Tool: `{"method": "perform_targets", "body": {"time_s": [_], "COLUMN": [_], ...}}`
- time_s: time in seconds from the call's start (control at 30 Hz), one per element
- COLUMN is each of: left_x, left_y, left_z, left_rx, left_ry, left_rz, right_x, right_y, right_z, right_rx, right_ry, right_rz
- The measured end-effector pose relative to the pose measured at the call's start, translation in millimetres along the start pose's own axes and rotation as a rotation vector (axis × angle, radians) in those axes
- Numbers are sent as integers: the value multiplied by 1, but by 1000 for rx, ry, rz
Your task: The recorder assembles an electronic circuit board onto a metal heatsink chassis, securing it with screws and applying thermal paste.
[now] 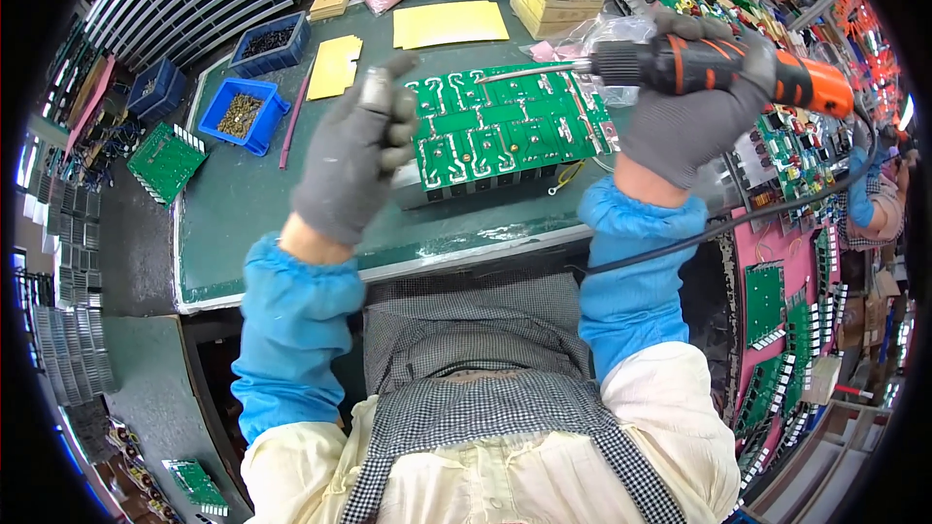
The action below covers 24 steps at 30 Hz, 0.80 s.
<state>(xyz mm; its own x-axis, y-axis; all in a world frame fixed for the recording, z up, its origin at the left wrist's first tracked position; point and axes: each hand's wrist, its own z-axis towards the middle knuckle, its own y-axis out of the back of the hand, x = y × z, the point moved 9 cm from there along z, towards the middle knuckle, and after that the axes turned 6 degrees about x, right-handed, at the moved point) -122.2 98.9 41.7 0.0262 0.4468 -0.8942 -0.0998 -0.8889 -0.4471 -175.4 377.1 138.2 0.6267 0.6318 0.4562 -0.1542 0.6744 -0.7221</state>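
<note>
My right hand [701, 116], in a grey glove, is wrapped around an orange and black electric screwdriver [714, 66]. Its long thin bit points left, with the tip over the upper left part of a green circuit board [495, 116]. The board lies solder side up on a row of dark parts and a metal heatsink [427, 196]. Beside the board's left edge is my left hand [359, 141], gloved too, its fingers curled in; whether something small is between them cannot be made out. A yellow wire with a ring terminal [566, 175] sticks out at the front.
A blue bin of brass-coloured screws [238, 116] and a bin of black parts [270, 44] stand left on the green table [243, 243]. Yellow sheets [449, 24] and a wooden box [553, 2] lie behind. The screwdriver's cable [738, 221] crosses my right forearm. More boards [764, 291] sit right.
</note>
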Motion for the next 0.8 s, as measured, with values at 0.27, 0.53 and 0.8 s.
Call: {"method": "perform_targets", "body": {"time_s": [0.27, 0.53, 0.8], "left_x": [-19, -2, 0], "left_y": [14, 22, 30], "left_z": [51, 67, 71], "left_rx": [433, 452, 375], "left_ry": [227, 287, 298], "left_rz": [1225, 1240, 1172], "right_x": [-2, -63, -73], "right_y": [107, 143, 131], "right_z": [-5, -41, -35], "right_rx": [-225, -363, -258], "right_ry": [-60, -343, -387], "right_rz": [41, 150, 59]}}
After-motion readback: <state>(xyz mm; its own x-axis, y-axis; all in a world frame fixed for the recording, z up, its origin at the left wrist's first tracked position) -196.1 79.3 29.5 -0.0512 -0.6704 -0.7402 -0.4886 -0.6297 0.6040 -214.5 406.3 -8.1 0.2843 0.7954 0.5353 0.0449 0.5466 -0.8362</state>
